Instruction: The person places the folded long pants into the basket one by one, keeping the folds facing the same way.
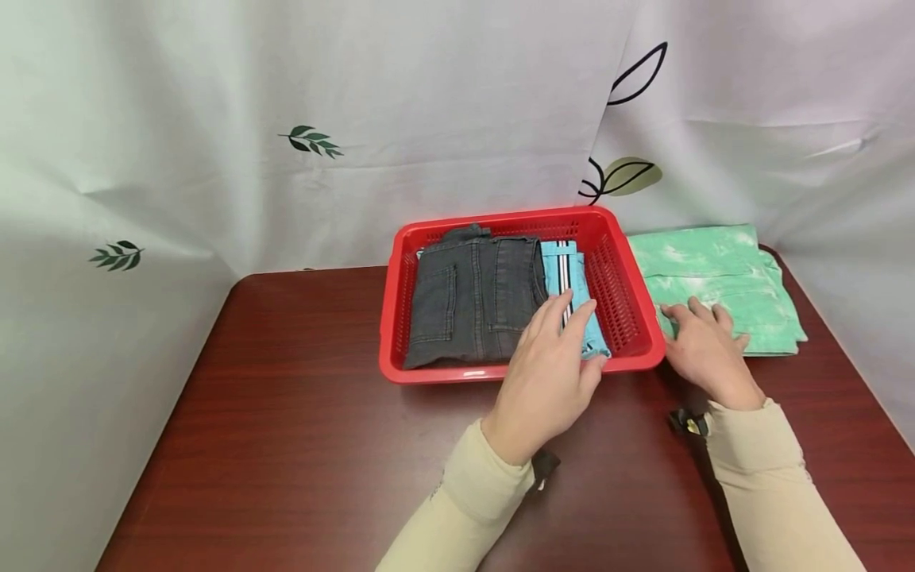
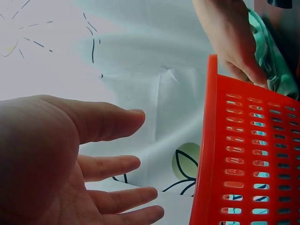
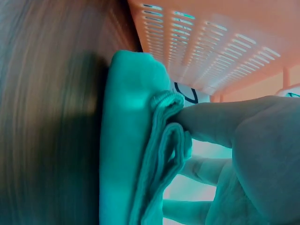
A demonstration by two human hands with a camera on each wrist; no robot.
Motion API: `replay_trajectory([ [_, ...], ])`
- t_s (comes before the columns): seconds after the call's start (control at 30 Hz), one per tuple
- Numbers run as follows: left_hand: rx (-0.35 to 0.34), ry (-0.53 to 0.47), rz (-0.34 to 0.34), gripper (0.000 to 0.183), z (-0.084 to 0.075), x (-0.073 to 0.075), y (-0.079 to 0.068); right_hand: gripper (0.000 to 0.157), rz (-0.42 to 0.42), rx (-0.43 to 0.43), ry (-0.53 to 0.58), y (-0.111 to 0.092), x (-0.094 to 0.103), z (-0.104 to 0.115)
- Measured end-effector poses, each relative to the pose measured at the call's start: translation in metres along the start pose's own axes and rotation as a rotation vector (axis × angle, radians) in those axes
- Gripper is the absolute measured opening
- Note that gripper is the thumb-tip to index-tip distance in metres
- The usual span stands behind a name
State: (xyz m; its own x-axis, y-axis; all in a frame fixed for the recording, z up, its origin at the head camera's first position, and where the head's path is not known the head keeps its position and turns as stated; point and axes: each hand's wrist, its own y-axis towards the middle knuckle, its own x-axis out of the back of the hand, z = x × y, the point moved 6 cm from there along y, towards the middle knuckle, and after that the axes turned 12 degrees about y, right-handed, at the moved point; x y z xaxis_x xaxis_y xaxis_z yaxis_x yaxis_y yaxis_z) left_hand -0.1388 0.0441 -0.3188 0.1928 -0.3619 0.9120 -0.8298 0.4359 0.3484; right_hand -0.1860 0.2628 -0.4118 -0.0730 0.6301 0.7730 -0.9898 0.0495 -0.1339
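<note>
A red plastic basket (image 1: pixel 472 373) holds folded dark grey jeans (image 1: pixel 465 306) and, to their right, a folded light blue garment (image 1: pixel 550 258) with black and white stripes. My left hand (image 1: pixel 546 369) hovers over the basket's near rim, overlapping the blue garment in the head view; in the left wrist view its fingers (image 2: pixel 124 206) are spread, with nothing between them and the thumb. Right of the basket lies a folded green garment (image 1: pixel 743 294) with white mottling. My right hand (image 1: pixel 708 349) touches its near left part, the thumb (image 3: pixel 211 119) against the layered folds.
The basket and green garment rest on a dark reddish-brown table (image 1: pixel 286 461), close to its back edge. Behind hangs a white curtain (image 1: pixel 429 103) with leaf prints, which also runs along both sides. The basket's right wall stands close beside the right hand.
</note>
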Motion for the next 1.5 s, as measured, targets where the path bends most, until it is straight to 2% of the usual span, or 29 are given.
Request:
replay_trajectory([
  [0.43, -0.024, 0.013, -0.011, 0.057, -0.008, 0.001, -0.002, 0.059, 0.019, 0.09, -0.036, -0.016, 0.004, -0.009],
  [1.1, -0.099, 0.05, 0.012, 0.057, -0.026, -0.002, -0.006, 0.059, 0.011, 0.206, -0.04, -0.035, 0.012, -0.023],
  [1.3, -0.147, 0.069, 0.042, 0.059, -0.035, -0.004, -0.008, 0.055, -0.001, 0.254, -0.03, -0.043, 0.015, -0.028],
  [1.5, -0.191, 0.101, 0.034, 0.056, -0.042, -0.007, -0.01, 0.054, 0.004, 0.283, -0.021, -0.052, 0.018, -0.032],
])
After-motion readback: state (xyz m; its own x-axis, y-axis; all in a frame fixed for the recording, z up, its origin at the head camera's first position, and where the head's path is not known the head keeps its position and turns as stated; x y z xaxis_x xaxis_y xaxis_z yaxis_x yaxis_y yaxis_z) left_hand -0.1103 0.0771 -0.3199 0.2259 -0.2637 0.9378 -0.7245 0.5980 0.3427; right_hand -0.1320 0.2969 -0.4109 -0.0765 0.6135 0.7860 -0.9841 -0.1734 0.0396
